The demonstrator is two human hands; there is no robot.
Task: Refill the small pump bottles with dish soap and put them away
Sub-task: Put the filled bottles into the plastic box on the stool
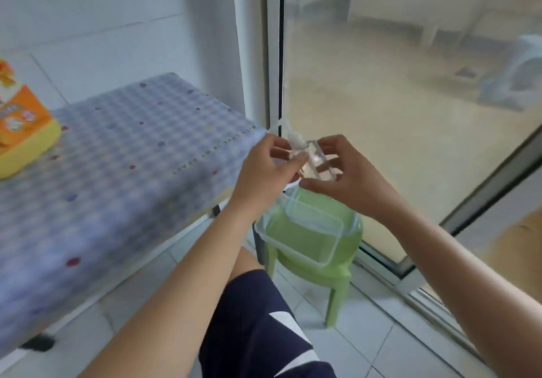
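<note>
A small clear pump bottle point(318, 162) is held in the air between both hands, above a green stool. My left hand point(264, 169) pinches its white pump head point(294, 140). My right hand point(343, 172) grips the clear bottle body, fingers curled round it. The frame is blurred, so I cannot tell whether the pump is seated on the bottle. A yellow and orange dish soap container point(20, 125) stands at the far left of the table.
A clear plastic box point(305, 231) sits on the green stool point(337, 272) below the hands. The table point(117, 157) with a blue checked cloth is to the left. A glass sliding door point(410, 113) runs along the right. White tiled floor lies below.
</note>
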